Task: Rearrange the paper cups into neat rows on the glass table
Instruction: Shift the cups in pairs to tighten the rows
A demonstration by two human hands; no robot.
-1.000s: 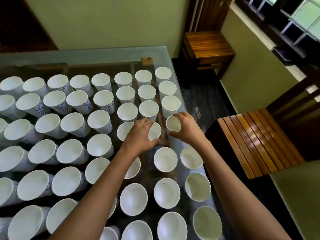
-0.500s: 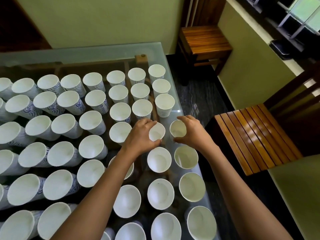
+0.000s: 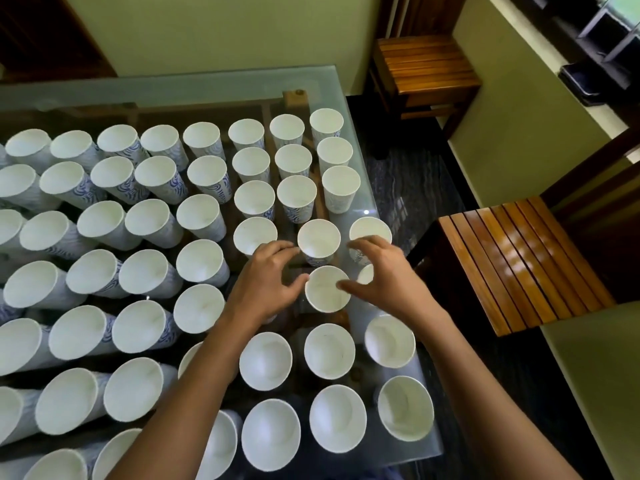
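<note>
Your left hand and right hand sit apart, fingers spread and loose, thumbs touching either side of one paper cup near the right edge of the glass surface. Nothing's clamped. I'd nudge it low on the wall, not at the rim, so it slides without tipping. Line it up behind the cup ahead, level with the half-hidden cup under your right hand.
</note>
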